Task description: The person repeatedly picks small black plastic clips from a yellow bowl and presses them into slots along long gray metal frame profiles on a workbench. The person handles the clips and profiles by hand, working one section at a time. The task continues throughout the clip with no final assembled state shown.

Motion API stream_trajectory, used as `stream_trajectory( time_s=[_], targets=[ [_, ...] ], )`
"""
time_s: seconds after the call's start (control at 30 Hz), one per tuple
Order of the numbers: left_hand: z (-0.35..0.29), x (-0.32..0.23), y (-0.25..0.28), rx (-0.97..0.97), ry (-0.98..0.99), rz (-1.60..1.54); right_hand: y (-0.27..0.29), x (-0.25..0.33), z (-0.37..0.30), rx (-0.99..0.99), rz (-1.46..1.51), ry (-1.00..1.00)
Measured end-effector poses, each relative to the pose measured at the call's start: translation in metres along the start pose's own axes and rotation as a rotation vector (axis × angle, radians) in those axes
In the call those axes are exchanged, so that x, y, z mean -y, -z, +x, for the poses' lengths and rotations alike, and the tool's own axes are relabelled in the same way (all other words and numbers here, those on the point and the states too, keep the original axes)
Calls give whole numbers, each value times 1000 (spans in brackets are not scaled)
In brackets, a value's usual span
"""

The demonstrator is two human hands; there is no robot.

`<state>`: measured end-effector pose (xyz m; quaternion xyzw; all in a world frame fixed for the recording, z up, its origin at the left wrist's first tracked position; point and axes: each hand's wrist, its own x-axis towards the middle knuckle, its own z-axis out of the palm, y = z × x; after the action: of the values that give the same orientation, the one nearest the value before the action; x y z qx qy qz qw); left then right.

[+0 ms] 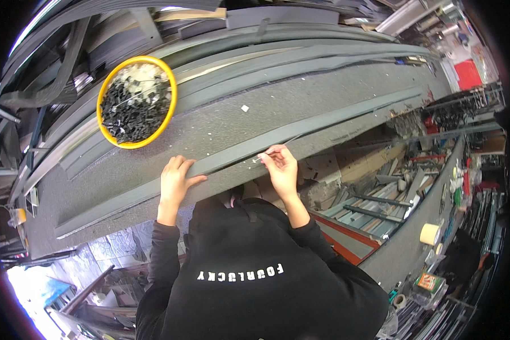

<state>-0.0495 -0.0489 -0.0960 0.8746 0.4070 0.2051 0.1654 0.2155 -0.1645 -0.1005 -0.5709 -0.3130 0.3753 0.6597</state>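
A long grey profile (243, 148) lies lengthwise on the grey bench. My left hand (174, 184) straddles it, fingers over the far edge and thumb out along the near side, gripping it. Just to the right, my right hand (281, 169) is closed in a pinch beside the profile's near edge. Between its fingertips is a small, thin, whitish piece (256, 159), too small to name exactly. A yellow-rimmed basin (174, 90) stands beyond my left hand, filled with many small black pieces and some whitish ones.
More long grey strips (277, 62) are stacked along the bench's far side. Small white scraps (245, 107) dot the bench surface (209, 133). To the right, below the bench, a red-edged bin (345, 246) holds offcuts. A roll of yellowish tape (429, 234) lies on another surface.
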Motion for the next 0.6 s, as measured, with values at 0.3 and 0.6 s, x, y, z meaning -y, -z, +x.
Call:
stream_trajectory(
  time_s=[0.3, 0.6],
  targets=[
    [41, -73, -64, -134, -74, -47, 0, 6, -8, -6, 0, 18],
    [25, -24, -24, 37, 202, -97, -19, -6, -11, 153, -147, 150]
  ],
)
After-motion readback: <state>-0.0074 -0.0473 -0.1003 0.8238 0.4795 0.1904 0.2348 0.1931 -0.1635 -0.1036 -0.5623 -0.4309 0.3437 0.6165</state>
